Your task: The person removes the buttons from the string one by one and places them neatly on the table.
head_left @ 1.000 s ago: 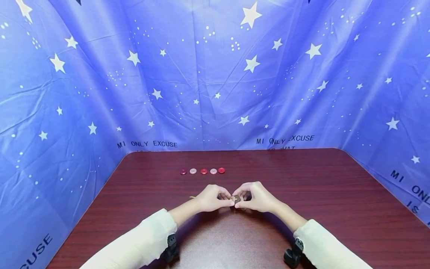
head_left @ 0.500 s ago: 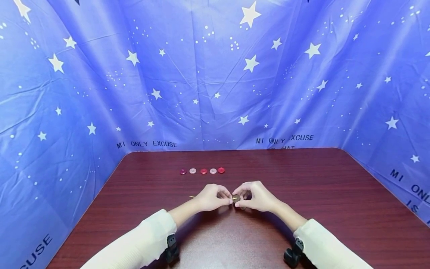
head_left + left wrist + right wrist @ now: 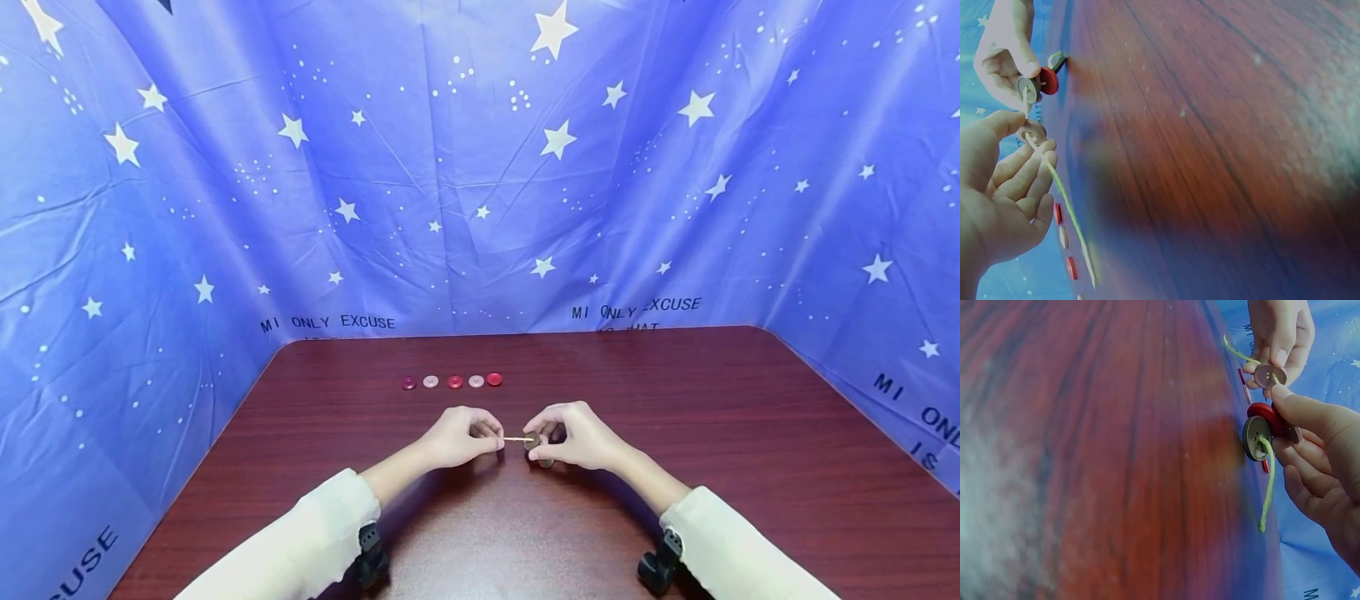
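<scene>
A brown button (image 3: 1270,376), with a yellow-green cord (image 3: 517,438) through it, is pinched between thumb and fingers of my left hand (image 3: 453,437). The cord's loose end (image 3: 1072,215) trails past the fingers in the left wrist view. Opposite, my right hand (image 3: 583,437) grips several buttons strung on the same cord. Among them are a red button (image 3: 1262,414) and a dark olive button (image 3: 1252,439), from which a short cord tail hangs; a greyish button (image 3: 1027,90) faces the left hand. A short stretch of cord spans the gap between the hands.
Beyond the hands, a row of loose buttons lies on the dark red wooden table (image 3: 337,400): a purple button (image 3: 408,382), pink ones (image 3: 431,382) and red ones (image 3: 455,382). A blue star-printed curtain (image 3: 480,167) surrounds the table's back and sides.
The hands were nearly touching; my left hand has drawn away to the left, leaving cord visible between them. My right hand has shifted only slightly right. The row of buttons has stayed put.
</scene>
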Motion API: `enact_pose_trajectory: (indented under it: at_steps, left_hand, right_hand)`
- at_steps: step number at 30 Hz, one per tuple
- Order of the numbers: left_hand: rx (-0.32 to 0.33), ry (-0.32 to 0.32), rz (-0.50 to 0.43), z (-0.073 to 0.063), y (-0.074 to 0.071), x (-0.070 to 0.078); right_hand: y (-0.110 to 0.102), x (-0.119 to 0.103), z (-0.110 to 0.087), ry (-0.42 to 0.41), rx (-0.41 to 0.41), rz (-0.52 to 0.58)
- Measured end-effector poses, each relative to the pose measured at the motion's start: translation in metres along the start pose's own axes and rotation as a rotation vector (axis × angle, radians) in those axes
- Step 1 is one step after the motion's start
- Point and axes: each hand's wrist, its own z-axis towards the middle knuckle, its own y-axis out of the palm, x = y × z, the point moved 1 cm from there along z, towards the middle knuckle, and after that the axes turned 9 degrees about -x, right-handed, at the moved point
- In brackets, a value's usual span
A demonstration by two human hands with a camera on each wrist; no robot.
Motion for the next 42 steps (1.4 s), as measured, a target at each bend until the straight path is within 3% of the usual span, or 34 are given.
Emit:
enact_pose_trajectory:
  at_steps: [8, 24, 35, 42]
  left_hand:
    - [0.019, 0.009, 0.0, -0.006, -0.007, -0.002]
    - [0.047, -0.016, -0.094, -0.009, -0.008, -0.009]
    - [0.051, 0.004, -0.164, -0.011, -0.009, -0.012]
    - [0.048, 0.006, -0.326, -0.009, -0.009, -0.016]
  right_hand:
    - [0.0, 0.003, -0.001, 0.026, -0.001, 0.007]
    - [0.0, 0.001, 0.0, 0.042, -0.018, 0.031]
    - [0.0, 0.001, 0.0, 0.052, -0.021, 0.051]
    - [0.002, 0.004, 0.0, 0.035, -0.015, 0.041]
